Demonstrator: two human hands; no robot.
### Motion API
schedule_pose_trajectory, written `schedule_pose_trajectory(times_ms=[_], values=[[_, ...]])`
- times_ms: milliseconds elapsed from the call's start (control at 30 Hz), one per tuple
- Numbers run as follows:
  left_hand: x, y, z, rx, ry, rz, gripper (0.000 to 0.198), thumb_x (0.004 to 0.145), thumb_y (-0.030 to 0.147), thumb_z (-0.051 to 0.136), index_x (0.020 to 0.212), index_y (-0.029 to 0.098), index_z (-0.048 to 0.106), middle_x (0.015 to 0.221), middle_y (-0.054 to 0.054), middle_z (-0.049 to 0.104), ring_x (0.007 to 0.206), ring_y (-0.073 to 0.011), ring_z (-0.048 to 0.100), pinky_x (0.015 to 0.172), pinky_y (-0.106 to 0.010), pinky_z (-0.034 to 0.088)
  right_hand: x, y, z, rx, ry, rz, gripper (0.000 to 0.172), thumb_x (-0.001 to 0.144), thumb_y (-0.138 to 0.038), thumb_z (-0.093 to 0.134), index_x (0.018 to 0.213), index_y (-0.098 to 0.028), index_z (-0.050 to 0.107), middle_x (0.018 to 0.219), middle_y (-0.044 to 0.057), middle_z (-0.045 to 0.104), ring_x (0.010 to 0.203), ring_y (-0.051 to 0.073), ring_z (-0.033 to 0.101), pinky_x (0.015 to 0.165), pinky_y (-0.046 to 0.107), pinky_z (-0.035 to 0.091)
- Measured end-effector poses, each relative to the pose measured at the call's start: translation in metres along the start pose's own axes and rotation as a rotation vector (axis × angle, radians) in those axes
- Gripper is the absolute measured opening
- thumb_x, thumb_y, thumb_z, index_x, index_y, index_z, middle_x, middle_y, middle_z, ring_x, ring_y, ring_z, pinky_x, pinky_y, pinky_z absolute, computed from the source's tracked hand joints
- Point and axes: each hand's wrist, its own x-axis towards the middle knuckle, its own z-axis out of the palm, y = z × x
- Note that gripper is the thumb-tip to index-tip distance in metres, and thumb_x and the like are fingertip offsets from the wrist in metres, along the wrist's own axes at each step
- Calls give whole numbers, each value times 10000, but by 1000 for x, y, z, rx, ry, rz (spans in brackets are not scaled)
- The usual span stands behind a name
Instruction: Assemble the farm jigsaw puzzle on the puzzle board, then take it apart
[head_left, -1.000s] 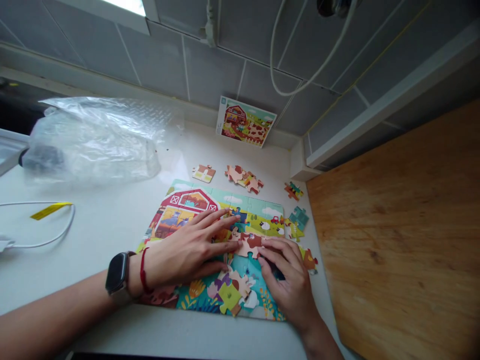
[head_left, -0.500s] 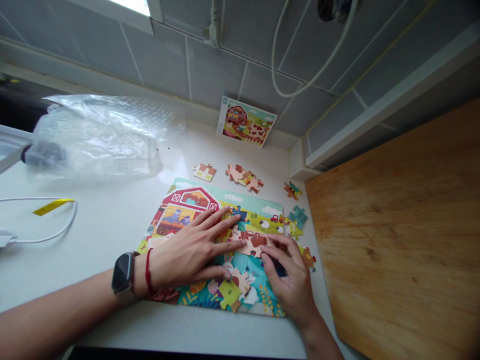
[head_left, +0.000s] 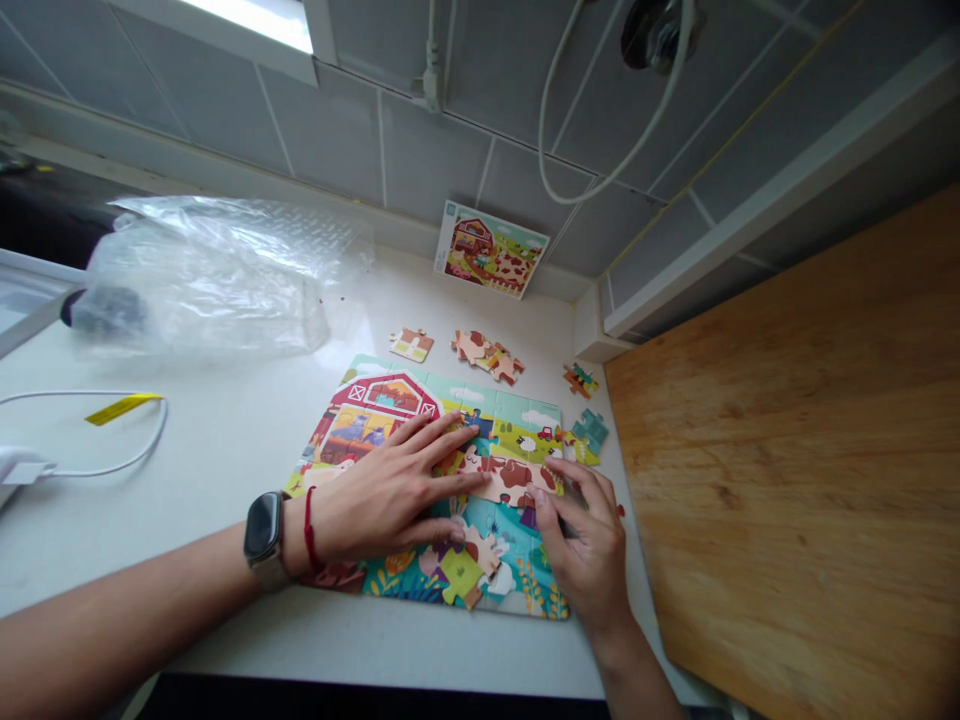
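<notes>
We look down on our two bare hands at a farm-scene jigsaw puzzle (head_left: 382,410) lying at lower centre of the frame on a white countertop (head_left: 225,640). Our left hand (head_left: 382,497) lies spread and flat across the puzzle, its fingers splayed and pointing right, with the fingertips (head_left: 469,480) at or just beside a long brown-spotted cow piece (head_left: 510,478). Our right hand (head_left: 589,545) comes in from the bottom edge, fingers curved down over the right end of that piece; whether they pinch it we cannot tell. A smartwatch (head_left: 262,528) and a red string bracelet (head_left: 309,530) circle the left wrist. A yellow-green loose piece (head_left: 459,577) sits on the puzzle below the cow piece. Above the puzzle lie more pieces: a small barn-coloured one (head_left: 411,345), a joined pink cluster (head_left: 486,355), and, toward the right, a multicoloured piece (head_left: 580,380) and a teal piece (head_left: 590,430). The printed picture card (head_left: 491,250) leans against the grey tile wall (head_left: 322,140) at top centre, under a looping white hose (head_left: 600,150). A crumpled clear plastic bag (head_left: 210,280) sits at upper left, a white cable with a yellow tag (head_left: 124,408) lies at left, and a wooden board (head_left: 780,470) fills the right of the frame.
</notes>
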Motion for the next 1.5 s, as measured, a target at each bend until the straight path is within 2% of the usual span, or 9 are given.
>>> schedule_pose_trajectory(times_ms=[200,400,600,833,1100,1200,1400,1500], values=[[1,0,1,5,3,3,589,1016,611,613,1558,392,539,1737,-69,342,1567,-410,371,1282,-627,287,1,0,0,7,-6,-11,242,1013,-203,630,883,-270,822,1272,95,725,1234,308,628,1051,562,530],[1,0,0,23,-15,8,580,1031,612,585,1559,376,536,1720,-91,372,1566,-407,373,1266,-636,314,0,2,1,-16,11,-37,201,1008,-192,647,1036,-255,835,1254,104,747,1278,305,635,1094,547,530],[2,-1,-3,2,6,27,508,1050,558,582,1528,386,574,1684,-95,427,1545,-394,409,1252,-638,341,1,0,1,-10,11,-52,198,997,-182,656,1000,-249,842,1215,107,759,1203,295,670,1057,534,560],[2,-1,-3,3,-12,22,505,1051,561,578,1522,381,580,1679,-102,432,1547,-401,402,1241,-655,352,3,-1,0,9,1,-62,205,997,-187,655,984,-266,844,1219,100,767,1230,295,679,1070,537,573],[1,-2,-2,3,-2,20,501,1045,561,588,1513,381,587,1676,-93,437,1541,-392,408,1247,-642,348,4,-1,-2,5,-38,-105,245,1003,-168,640,1101,-273,838,1215,61,812,1231,292,716,1047,513,614],[2,-1,-2,11,0,12,467,1056,497,595,1509,386,588,1684,-81,428,1542,-383,410,1257,-634,335,4,-2,-2,8,-55,-125,269,1004,-148,632,1155,-254,827,1197,55,823,1221,290,735,1034,500,633],[3,0,2,20,13,2,495,1016,201,607,1472,393,621,1663,-74,459,1542,-384,409,1239,-635,356,4,-4,-3,-7,-56,-126,273,1005,-160,628,1156,-260,832,1197,62,822,1206,302,752,1031,517,647],[4,0,3,11,36,2,499,1002,164,603,1448,385,644,1633,-85,493,1525,-384,431,1221,-638,378,3,-5,-2,-17,-44,-116,277,1013,-172,628,1204,-242,815,1257,79,801,1233,301,741,1044,505,644]])
